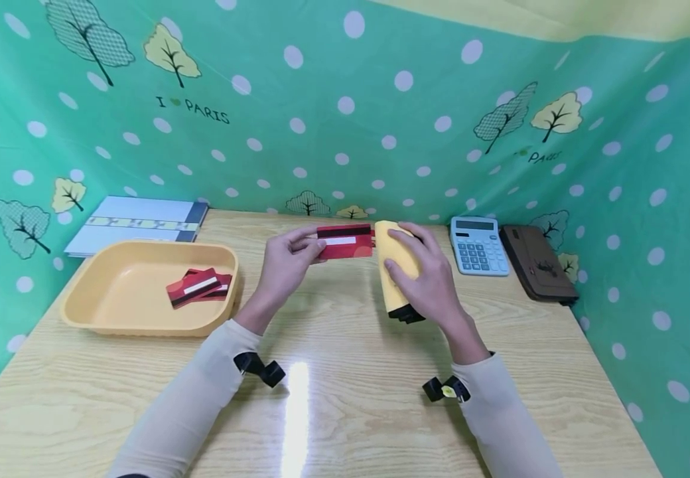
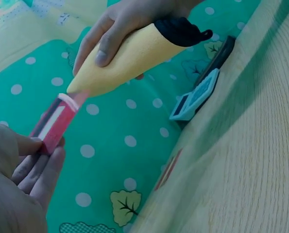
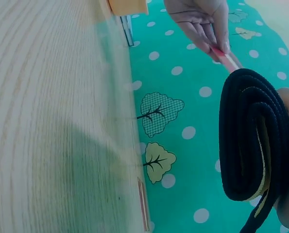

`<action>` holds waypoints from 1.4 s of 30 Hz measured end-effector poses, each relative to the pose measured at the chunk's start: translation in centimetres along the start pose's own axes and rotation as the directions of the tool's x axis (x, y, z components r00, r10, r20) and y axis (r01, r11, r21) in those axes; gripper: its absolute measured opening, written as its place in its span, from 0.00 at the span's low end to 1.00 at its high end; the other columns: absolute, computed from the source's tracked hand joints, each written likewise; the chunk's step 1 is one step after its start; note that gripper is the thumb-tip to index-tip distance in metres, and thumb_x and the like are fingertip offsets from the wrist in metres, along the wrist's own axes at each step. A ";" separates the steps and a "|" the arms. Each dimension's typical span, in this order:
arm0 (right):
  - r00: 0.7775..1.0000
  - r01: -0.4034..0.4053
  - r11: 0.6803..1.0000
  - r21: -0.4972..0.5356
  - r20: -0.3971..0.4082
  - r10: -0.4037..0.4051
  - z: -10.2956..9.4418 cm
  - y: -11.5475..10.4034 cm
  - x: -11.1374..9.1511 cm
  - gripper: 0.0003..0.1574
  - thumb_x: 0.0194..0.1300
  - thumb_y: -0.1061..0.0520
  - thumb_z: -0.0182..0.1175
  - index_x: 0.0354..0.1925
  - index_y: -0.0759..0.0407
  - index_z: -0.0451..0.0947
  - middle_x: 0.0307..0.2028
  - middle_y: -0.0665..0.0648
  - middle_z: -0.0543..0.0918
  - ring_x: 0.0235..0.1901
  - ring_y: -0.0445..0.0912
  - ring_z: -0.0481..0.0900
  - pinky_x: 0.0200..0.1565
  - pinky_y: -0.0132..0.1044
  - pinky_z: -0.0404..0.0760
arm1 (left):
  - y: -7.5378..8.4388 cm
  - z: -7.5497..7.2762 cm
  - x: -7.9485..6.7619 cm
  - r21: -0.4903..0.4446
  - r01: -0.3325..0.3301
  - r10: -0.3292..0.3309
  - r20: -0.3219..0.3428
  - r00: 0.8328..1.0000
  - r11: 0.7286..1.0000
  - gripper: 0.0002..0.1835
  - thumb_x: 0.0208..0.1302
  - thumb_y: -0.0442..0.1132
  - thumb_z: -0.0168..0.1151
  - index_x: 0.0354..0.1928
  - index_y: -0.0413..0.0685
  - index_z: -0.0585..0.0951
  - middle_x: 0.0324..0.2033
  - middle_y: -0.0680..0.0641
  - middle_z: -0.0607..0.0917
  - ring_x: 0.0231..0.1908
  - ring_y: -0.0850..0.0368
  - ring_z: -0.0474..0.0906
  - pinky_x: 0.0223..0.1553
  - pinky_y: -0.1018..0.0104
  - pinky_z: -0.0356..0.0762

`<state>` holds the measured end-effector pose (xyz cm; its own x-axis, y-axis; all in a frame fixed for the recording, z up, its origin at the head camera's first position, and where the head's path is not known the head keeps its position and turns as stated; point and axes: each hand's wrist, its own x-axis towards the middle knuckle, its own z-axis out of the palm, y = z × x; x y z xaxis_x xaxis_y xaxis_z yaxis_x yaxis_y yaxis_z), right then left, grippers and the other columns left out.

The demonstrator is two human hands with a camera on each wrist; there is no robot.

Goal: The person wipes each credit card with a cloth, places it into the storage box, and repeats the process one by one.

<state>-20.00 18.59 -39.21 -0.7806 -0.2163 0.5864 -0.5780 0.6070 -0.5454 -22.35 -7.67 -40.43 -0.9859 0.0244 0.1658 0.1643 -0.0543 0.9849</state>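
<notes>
My left hand pinches a red magnetic-stripe card at its left end, between thumb and fingers. The card has a black stripe and a white strip. My right hand grips a folded yellow cloth with black edging, fingers wrapped over its top. In the right wrist view the cloth's black edge shows several rolled layers. The card's free end meets the tip of the cloth in the left wrist view. Both are held above the table. More red cards lie overlapping in a yellow plastic basin.
A blue and white folder lies behind the basin. At the back right are a light blue calculator and a brown wallet-like case. A green dotted curtain stands behind the wooden table and along its sides.
</notes>
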 end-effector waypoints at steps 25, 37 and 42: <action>1.000 0.026 1.000 -0.001 0.001 -0.026 0.6 -0.1 -0.2 0.31 0.64 0.59 0.71 0.65 0.54 0.79 0.68 0.61 0.75 0.66 0.55 0.75 0.53 0.51 0.82 | 0.0 0.5 -0.3 -0.002 0.025 -0.024 0.112 0.993 1.000 0.25 0.70 0.26 0.61 0.68 0.45 0.78 0.50 0.32 0.88 0.44 0.58 0.90 0.50 0.66 0.89; 1.000 0.023 1.000 0.001 -0.001 -0.023 0.9 0.0 -0.3 0.31 0.64 0.59 0.70 0.65 0.54 0.79 0.69 0.60 0.75 0.65 0.55 0.75 0.51 0.50 0.82 | -0.2 0.7 -0.4 -0.131 0.024 -0.009 0.118 0.993 0.991 0.23 0.70 0.22 0.59 0.66 0.39 0.77 0.51 0.26 0.86 0.42 0.59 0.91 0.51 0.60 0.89; 1.000 0.019 1.000 -0.002 -0.002 -0.019 0.9 -0.1 -0.3 0.31 0.64 0.59 0.70 0.65 0.54 0.79 0.69 0.59 0.75 0.64 0.55 0.76 0.49 0.49 0.82 | -0.3 1.0 -0.5 -0.136 0.034 -0.018 0.120 0.993 0.990 0.23 0.70 0.23 0.59 0.65 0.40 0.77 0.51 0.27 0.86 0.44 0.57 0.90 0.52 0.61 0.89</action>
<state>-19.91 17.93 -39.88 -0.7691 -0.2259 0.5979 -0.5920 0.6044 -0.5331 -21.83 -6.63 -40.74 -0.9776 0.1447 0.1531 0.1247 -0.1885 0.9741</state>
